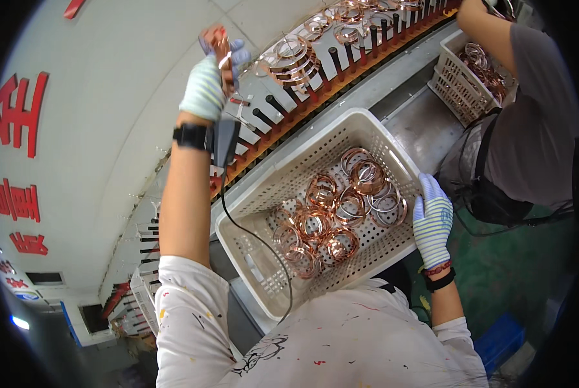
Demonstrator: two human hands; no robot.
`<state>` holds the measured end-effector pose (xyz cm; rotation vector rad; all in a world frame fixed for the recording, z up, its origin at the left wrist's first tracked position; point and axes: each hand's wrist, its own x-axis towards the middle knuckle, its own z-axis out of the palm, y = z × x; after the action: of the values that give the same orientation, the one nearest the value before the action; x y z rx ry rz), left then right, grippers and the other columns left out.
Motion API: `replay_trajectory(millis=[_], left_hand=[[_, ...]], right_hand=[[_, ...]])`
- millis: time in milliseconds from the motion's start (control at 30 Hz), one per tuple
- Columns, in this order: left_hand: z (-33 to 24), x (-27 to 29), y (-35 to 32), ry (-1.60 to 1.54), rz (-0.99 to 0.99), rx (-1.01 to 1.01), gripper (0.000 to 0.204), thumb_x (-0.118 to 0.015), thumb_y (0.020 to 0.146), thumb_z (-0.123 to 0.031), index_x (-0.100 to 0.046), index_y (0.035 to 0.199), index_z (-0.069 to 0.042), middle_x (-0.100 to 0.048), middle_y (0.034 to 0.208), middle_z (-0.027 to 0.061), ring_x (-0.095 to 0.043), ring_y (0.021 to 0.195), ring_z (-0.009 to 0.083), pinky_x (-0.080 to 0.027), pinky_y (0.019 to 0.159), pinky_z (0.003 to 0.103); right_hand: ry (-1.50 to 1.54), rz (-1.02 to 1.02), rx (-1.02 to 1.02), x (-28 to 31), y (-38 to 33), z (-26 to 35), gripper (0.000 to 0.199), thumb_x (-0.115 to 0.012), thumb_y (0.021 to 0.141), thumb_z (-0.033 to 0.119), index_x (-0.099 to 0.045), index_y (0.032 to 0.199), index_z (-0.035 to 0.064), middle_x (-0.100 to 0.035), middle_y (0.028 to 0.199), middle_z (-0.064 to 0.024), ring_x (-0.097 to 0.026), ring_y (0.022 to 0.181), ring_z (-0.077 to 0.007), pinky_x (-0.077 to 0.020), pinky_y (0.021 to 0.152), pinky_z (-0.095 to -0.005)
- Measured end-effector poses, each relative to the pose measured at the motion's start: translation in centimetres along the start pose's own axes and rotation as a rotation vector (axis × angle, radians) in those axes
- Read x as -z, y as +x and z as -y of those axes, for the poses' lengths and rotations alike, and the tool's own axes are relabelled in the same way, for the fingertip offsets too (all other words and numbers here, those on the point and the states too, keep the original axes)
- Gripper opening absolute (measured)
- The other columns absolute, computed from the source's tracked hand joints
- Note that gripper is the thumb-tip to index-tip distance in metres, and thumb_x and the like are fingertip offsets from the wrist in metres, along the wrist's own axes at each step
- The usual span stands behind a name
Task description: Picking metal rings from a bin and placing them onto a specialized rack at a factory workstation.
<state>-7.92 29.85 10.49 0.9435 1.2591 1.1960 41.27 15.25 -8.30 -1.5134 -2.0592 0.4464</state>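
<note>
The work stands part-way, to judge by where the rings [369, 176] lie: many in the basket [302, 158] before the wearer, others at the rack [273, 139], and some in the left hand [223, 59]. How many remain beyond the upper edge cannot be told.

Counts, largest to smallest. Co-worker [525, 110]: one, at right. Baskets: two with rings, the near one and a far basket [454, 90] beside the co-worker, holding a heaped pile. Rack: one orange rail, with at least ten black-tipped pegs [336, 61]. Wearer's hands: two, in striped gloves. The left, raised above the rack, is closed around what appear to be copper rings, blurred; the right hand [433, 220] lies against the near basket's right side, and whether it grips the rim cannot be told. Rings: about ten overlapping clusters in the near basket; single rings are uncountable.
</note>
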Motion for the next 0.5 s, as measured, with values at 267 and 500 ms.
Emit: replay_trajectory(millis=[267,500], left_hand=[[16.4,-8.6,-19.2,0.596,-0.01,-0.058,0.034,-0.064,0.1,-0.028,-0.071,0.122,-0.003,-0.073,0.095,0.0021,-0.068,0.082,0.0133,-0.055,0.076,0.024],[25.4,-10.0,-30.3,0.717,0.221,0.249,0.039,-0.056,0.092,-0.011,-0.069,0.129,-0.011,-0.076,0.094,0.0152,-0.074,0.086,0.0272,-0.058,0.081,0.036]], right_hand=[[0.038,0.019,0.059,0.7,-0.2,0.0,0.051,-0.062,0.09,0.01,-0.056,0.14,0.0012,-0.06,0.137,-0.0221,-0.06,0.122,-0.0387,-0.0437,0.109,-0.0483],[0.709,0.379,0.103,3.3,11.8,10.8,0.068,-0.059,0.103,0.043,-0.044,0.153,-0.0011,-0.054,0.149,-0.0168,-0.049,0.138,-0.0225,-0.0356,0.116,-0.0328]])
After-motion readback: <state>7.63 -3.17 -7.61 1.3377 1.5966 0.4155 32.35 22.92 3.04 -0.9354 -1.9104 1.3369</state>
